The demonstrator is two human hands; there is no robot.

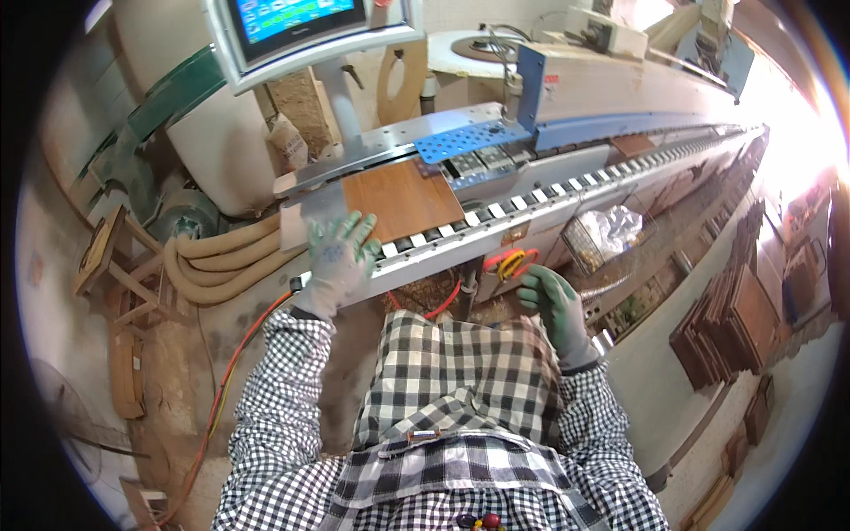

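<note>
A flat brown wood-grain board point(403, 198) lies on the infeed of a long edge-banding machine point(620, 88), its far right corner close to a blue perforated plate point(469, 142). My left hand point(341, 252), in a grey glove with green fingertips, rests with fingers spread at the board's near left corner. My right hand point(560, 314), gloved the same way, hangs off the near side of the machine's roller track point(522, 203). Its fingers are stretched out and slightly bent, with nothing visible in them. Red and yellow coiled hose point(511, 263) hangs just beyond that hand.
A touch screen point(297, 18) stands at the upper left. Ribbed dust hoses point(212, 265) and a wooden stool point(124, 261) are on the left. A wire basket with clear plastic point(611, 232) hangs on the machine's near side. Stacked brown boards point(730, 323) lean at the right.
</note>
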